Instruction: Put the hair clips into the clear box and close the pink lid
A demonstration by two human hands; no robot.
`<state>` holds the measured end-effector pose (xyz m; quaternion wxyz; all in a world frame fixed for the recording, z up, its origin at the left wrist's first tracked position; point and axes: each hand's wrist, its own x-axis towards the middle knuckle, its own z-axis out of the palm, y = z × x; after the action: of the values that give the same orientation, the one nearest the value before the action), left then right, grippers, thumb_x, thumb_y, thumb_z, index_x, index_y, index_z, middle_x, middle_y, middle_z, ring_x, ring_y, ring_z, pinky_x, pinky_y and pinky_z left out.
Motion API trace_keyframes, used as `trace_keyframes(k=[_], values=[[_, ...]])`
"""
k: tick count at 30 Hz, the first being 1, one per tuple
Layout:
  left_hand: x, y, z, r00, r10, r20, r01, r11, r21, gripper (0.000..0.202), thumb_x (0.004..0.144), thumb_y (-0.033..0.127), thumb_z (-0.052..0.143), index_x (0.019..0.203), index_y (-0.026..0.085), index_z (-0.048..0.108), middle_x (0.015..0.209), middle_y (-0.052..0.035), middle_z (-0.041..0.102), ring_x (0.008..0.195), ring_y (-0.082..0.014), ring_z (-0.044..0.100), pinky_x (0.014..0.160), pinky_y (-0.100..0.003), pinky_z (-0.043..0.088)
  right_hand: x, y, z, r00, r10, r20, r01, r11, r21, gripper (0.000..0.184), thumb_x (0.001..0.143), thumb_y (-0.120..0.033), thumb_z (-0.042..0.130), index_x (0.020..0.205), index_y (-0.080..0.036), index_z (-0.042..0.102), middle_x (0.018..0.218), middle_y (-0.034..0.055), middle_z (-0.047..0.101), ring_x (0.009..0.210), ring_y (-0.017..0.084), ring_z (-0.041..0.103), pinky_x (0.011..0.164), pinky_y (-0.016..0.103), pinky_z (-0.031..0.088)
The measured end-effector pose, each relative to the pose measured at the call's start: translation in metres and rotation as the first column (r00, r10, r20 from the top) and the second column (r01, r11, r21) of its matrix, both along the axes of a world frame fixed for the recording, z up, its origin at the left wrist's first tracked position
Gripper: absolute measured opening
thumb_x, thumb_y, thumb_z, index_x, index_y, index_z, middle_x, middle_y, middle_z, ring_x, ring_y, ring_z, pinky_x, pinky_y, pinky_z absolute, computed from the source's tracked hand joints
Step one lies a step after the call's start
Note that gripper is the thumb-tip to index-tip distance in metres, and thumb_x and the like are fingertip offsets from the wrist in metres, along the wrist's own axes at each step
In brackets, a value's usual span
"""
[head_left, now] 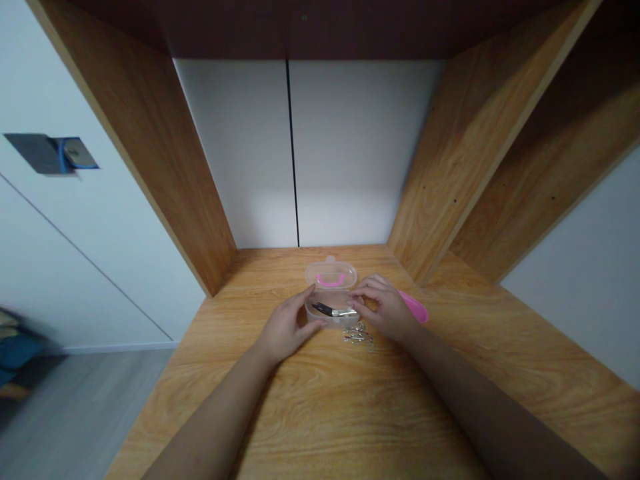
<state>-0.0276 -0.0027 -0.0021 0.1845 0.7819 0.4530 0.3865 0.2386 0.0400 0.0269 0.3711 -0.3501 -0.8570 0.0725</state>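
Note:
My left hand (285, 327) grips the left end of a clear plastic box (315, 319), with the thumb and fingers on either side of it. The box's hinged lid (330, 275) lies open at the far side and has a pink mark. Inside lies a small tool with a black and silver body (333, 310). My right hand (385, 310) rests its fingertips at the box's right edge, close to the tool's silver end. Small silver metal pieces (358, 337) lie in a cluster on the wood in front of the box. A pink handle (414, 307) sticks out from under my right hand.
The box stands on a wooden desktop (320, 407) between wooden side panels (150, 160), with a white back panel (350, 147) beyond it. Grey floor (80, 400) shows to the left, and a blurred blue object (17, 350) lies at the left edge.

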Motion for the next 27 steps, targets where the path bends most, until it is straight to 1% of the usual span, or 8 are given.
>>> trace_keyframes(k=[4,7,10,13,16,19,21,27], values=[[0.0,-0.001,0.002,1.0,-0.008,-0.004,0.008,1.0,-0.001,0.07,0.087,0.039,0.07,0.149,0.023,0.043,0.138,-0.0121,0.062,0.125,-0.0279,0.062,0.108,-0.046,0.048,0.0,-0.002,0.002,1.0,0.008,0.011,-0.008,1.0,0.011,0.014,0.093,-0.033,0.063,0.097,-0.025,0.074,0.086,0.0059,0.071,0.088,0.024,0.061,0.08,0.041,0.045],[-0.001,-0.002,0.003,1.0,-0.013,0.004,0.013,1.0,0.004,0.069,0.089,0.038,0.067,0.15,0.022,0.04,0.138,-0.0127,0.062,0.124,-0.0276,0.062,0.108,-0.046,0.048,0.0,-0.002,0.003,1.0,0.004,-0.001,-0.004,1.0,0.015,0.015,0.095,-0.028,0.058,0.103,-0.024,0.07,0.094,0.0073,0.072,0.091,0.024,0.061,0.083,0.042,0.046],[-0.002,0.0,0.002,0.998,0.052,0.022,-0.052,0.998,0.04,0.065,0.09,0.037,0.065,0.149,0.021,0.043,0.138,-0.0135,0.061,0.127,-0.0284,0.059,0.109,-0.046,0.047,0.001,-0.002,0.005,0.998,-0.033,-0.061,0.034,0.999,0.022,0.015,0.094,-0.024,0.056,0.105,-0.023,0.067,0.099,0.0087,0.071,0.094,0.025,0.062,0.086,0.043,0.048],[-0.004,0.003,-0.002,0.988,0.137,0.069,-0.142,0.987,0.08,0.062,0.091,0.038,0.064,0.147,0.02,0.044,0.136,-0.0136,0.062,0.125,-0.0275,0.06,0.109,-0.045,0.047,0.005,0.0,0.006,0.997,-0.031,-0.066,0.032,0.999,0.014,0.011,0.092,-0.019,0.056,0.097,-0.023,0.066,0.093,0.0076,0.07,0.091,0.024,0.061,0.084,0.042,0.048],[-0.005,0.005,-0.004,0.977,0.187,0.098,-0.198,0.974,0.112,0.062,0.092,0.038,0.064,0.148,0.02,0.043,0.134,-0.0128,0.063,0.123,-0.0265,0.06,0.109,-0.045,0.046,0.011,0.003,0.006,0.998,0.043,0.047,-0.042,0.999,-0.022,0.011,0.088,-0.016,0.059,0.092,-0.023,0.068,0.09,0.0063,0.07,0.089,0.023,0.061,0.083,0.04,0.048],[-0.006,0.006,-0.005,0.976,0.2,0.083,-0.21,0.97,0.123,0.063,0.091,0.038,0.065,0.147,0.02,0.043,0.133,-0.0126,0.063,0.123,-0.0266,0.06,0.109,-0.045,0.046,0.018,0.006,0.004,0.973,0.123,0.195,-0.107,0.99,-0.087,0.011,0.085,-0.017,0.065,0.09,-0.024,0.071,0.093,0.0059,0.069,0.092,0.023,0.06,0.086,0.041,0.047],[-0.006,0.006,-0.005,0.977,0.202,0.07,-0.21,0.97,0.124,0.063,0.091,0.039,0.065,0.146,0.019,0.044,0.132,-0.0131,0.063,0.122,-0.0275,0.06,0.108,-0.046,0.047,0.021,0.007,0.002,0.953,0.149,0.262,-0.116,0.984,-0.137,0.008,0.083,-0.019,0.068,0.086,-0.024,0.074,0.098,0.0065,0.068,0.096,0.023,0.06,0.089,0.041,0.047],[-0.006,0.007,-0.005,0.976,0.208,0.056,-0.214,0.966,0.146,0.063,0.091,0.04,0.065,0.147,0.02,0.043,0.132,-0.0131,0.063,0.122,-0.0279,0.06,0.107,-0.047,0.048,0.024,0.008,0.003,0.931,0.178,0.318,-0.104,0.966,-0.237,0.008,0.085,-0.023,0.068,0.086,-0.025,0.076,0.111,0.0083,0.065,0.108,0.026,0.057,0.096,0.043,0.045]])
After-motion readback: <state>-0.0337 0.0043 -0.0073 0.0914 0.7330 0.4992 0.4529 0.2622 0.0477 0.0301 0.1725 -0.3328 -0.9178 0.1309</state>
